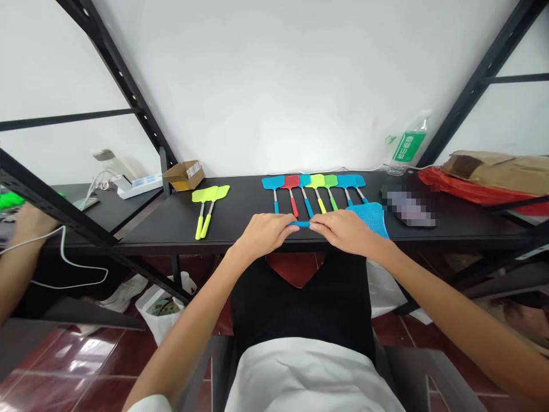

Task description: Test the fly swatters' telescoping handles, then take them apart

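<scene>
Both my hands grip a blue fly swatter [369, 216] held sideways at the front edge of the black table. My left hand [265, 236] is closed on the end of its blue handle, and my right hand [346, 230] is closed farther along it. The netted head sticks out to the right beyond my right hand, which hides the shaft. Just behind my hands lies a row of several small swatters in blue, red, yellow and green, among them a red one [293, 194]. Two yellow-green swatters [205, 212] lie together farther left.
A small cardboard box [184, 175] stands at the back left, with a power strip [139, 185] beyond the shelf post. At right are a plastic bottle [409, 144], a blurred dark object [409, 207] and a red bag [476, 191]. Another person's arm [21, 246] shows far left.
</scene>
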